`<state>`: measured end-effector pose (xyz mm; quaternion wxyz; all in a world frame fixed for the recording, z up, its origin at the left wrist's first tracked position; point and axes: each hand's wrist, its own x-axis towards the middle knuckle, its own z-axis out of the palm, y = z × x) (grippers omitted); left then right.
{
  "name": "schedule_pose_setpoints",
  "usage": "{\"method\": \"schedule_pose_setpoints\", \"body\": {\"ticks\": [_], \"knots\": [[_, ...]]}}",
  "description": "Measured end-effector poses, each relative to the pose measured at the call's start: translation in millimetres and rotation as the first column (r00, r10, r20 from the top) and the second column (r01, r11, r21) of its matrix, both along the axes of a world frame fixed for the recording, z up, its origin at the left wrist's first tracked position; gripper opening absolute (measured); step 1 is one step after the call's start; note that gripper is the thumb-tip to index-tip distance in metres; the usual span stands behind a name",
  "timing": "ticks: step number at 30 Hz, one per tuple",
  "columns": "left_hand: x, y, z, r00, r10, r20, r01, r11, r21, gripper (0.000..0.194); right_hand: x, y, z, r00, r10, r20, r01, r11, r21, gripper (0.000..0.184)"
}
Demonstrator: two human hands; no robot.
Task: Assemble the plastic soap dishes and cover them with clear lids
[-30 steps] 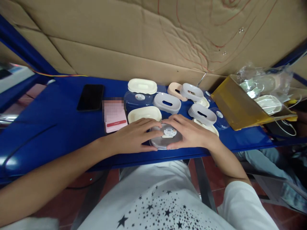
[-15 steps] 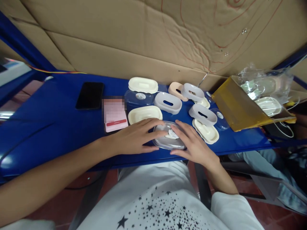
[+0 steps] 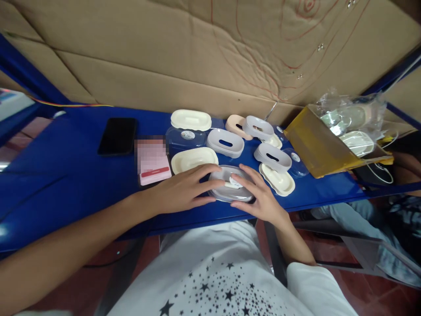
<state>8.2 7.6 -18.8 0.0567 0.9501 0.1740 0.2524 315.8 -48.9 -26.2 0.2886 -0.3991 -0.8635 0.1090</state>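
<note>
A clear oval lidded box [image 3: 226, 188] with a small white label lies near the front edge of the blue bench [image 3: 66, 175]. My left hand [image 3: 182, 191] rests on its left side, fingers stretched out over the lid and thumb along its front rim. My right hand [image 3: 259, 195] lies on the right side, fingers spread over the lid. A cream oval tray [image 3: 194, 159] sits just behind my left hand. Another cream tray [image 3: 278, 180] lies to the right of my right hand.
Behind are several grey slotted inserts [image 3: 225, 142], a clear lid [image 3: 184, 136], a further cream tray [image 3: 190, 120] and a peach one [image 3: 237, 124]. A black phone [image 3: 116, 136] and a pink box [image 3: 153, 164] lie to the left. A yellow carton [image 3: 319, 147] with plastic bags [image 3: 348, 116] stands right. Cardboard backs the bench.
My right hand has slid off the top of the lid toward its right front, fingers spreading. The box now shows clearer between both hands. The left hand stays put.
</note>
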Motion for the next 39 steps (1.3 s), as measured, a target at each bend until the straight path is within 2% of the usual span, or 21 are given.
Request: {"method": "schedule_pose_setpoints", "body": {"ticks": [4, 8, 15, 20, 22, 25, 29, 32, 36, 39], "knots": [[0, 1, -3.5, 1.000, 0.019, -0.001, -0.019, 0.999, -0.047, 0.041, -1, -1, -1.5, 0.999, -0.023, -0.032, 0.022, 1.000, -0.013, 0.078], [0, 1, -4.6, 0.999, 0.029, -0.036, -0.030, 0.999, -0.028, 0.040, -2, -2, -2.0, 0.995, -0.091, 0.051, 0.089, 0.995, 0.038, 0.076], [1, 1, -0.8, 0.999, 0.032, 0.014, -0.032, 0.999, -0.001, 0.029, 0, 1, -0.5, 1.000, 0.006, 0.031, -0.005, 1.000, -0.003, 0.075], [3, -3, 0.3, 0.999, 0.005, 0.046, -0.004, 1.000, -0.031, 0.029, 6, 4, 0.9, 0.992, 0.114, 0.058, -0.113, 0.993, -0.022, 0.069], [3, -3, 1.0, 0.999, 0.001, 0.035, 0.000, 1.000, -0.025, 0.032, 6, 4, 1.0, 0.992, 0.120, 0.032, -0.119, 0.993, -0.018, 0.063], [-2, 1, 4.4, 1.000, 0.028, 0.010, -0.028, 1.000, -0.004, 0.038, 5, 2, 0.4, 0.998, 0.066, 0.003, -0.066, 0.998, 0.013, 0.057], [-14, 15, 8.8, 0.977, 0.212, 0.000, -0.211, 0.975, 0.076, 0.035, 3, 2, -1.9, 0.990, -0.140, 0.024, 0.137, 0.987, 0.089, 0.052], [-21, 24, 6.8, 0.949, 0.312, -0.040, -0.308, 0.948, 0.086, 0.027, 3, 3, -4.2, 0.964, -0.264, 0.029, 0.261, 0.962, 0.078, 0.051], [-22, 26, 1.0, 0.945, 0.316, -0.088, -0.309, 0.947, 0.087, 0.026, 4, 6, -6.5, 0.960, -0.277, 0.034, 0.275, 0.960, 0.056, 0.058], [-22, 25, -0.2, 0.940, 0.318, -0.126, -0.300, 0.943, 0.141, 0.027, 4, 6, -6.6, 0.959, -0.276, 0.064, 0.273, 0.960, 0.057, 0.059]]}}
